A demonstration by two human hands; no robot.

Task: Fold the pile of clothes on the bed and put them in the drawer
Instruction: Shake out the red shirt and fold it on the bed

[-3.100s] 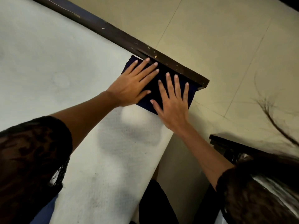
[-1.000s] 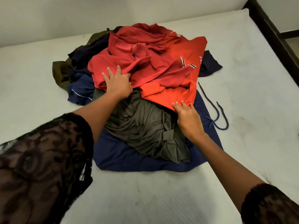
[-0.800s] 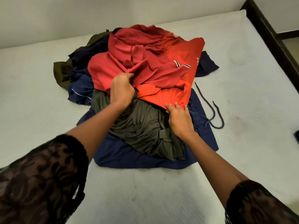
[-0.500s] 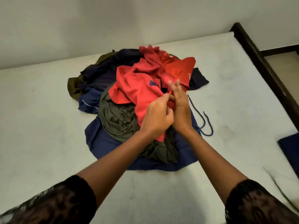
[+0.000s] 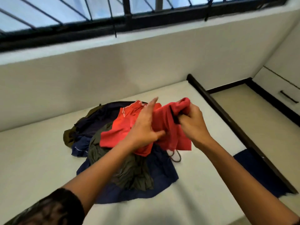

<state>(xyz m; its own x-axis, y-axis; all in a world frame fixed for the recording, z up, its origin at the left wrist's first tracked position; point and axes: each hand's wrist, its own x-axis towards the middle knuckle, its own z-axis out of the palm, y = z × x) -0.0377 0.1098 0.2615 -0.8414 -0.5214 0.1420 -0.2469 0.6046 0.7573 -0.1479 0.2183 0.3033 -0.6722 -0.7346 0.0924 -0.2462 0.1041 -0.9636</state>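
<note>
Right now, in the head view, your right hand (image 5: 193, 125) has its fingers curled tight round the bunched top edge of the red garment (image 5: 168, 125), just right of the frame's centre. Your left hand (image 5: 144, 127) lies against the cloth's left side with fingers nearly straight, pointing toward the upper right, and the thumb spread across the fabric. It looks to be pressing flat rather than gripping, though the palm side is hidden.

The garment hangs above the pile (image 5: 129, 168) in the middle of the bed (image 5: 40, 151). Whether its lower edge brushes the orange-red piece (image 5: 120, 127) beneath it I cannot tell.

To do this step well, I'd say:
- Lift it fully free of the pile first.
- Find two matching corners or seams, one per hand, before you shake it out.
- Lay it flat on bare mattress toward the lower part of the frame.

Its long axis runs roughly top to bottom of the frame. The gathered end points up at your right fist, and the loose hem points down and slightly right.

A folded navy piece (image 5: 259, 172) lies at the right edge by the bed frame (image 5: 227, 119). The drawer (image 5: 279, 85) sits at the far right, and it looks closed.
</note>
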